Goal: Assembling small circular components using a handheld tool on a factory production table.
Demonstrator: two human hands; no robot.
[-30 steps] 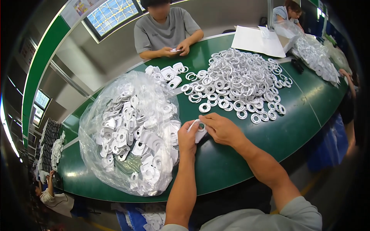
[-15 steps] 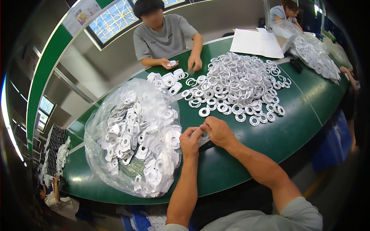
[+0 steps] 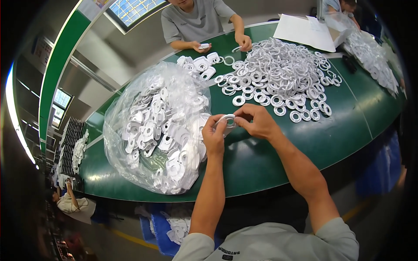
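Between my two hands, above the green table point(image 3: 257, 167), is a white plastic piece with a round ring-shaped opening point(image 3: 227, 118). My left hand point(image 3: 214, 135) grips it from the left, thumb on its face. On its right edge, the thumb and fingertips of my right hand point(image 3: 260, 123) are closed, partly covering it. Just beyond my right hand lies a big heap of white plastic rings point(image 3: 283, 71). To the left of my left hand, a clear plastic bag point(image 3: 114, 126) stands open, full of flat white plastic parts with round holes point(image 3: 150, 130).
Across the table a person in a grey shirt point(image 3: 196, 24) holds a white part and a ring. White parts point(image 3: 201, 64) lie before them. A white sheet point(image 3: 302, 32) and another filled bag point(image 3: 370, 54) are at the far right. Below the table edge sits a blue bin point(image 3: 163, 232).
My view has tilted, so the table sits higher in the picture. The white piece has turned to show its round face. The person opposite has lifted a ring.
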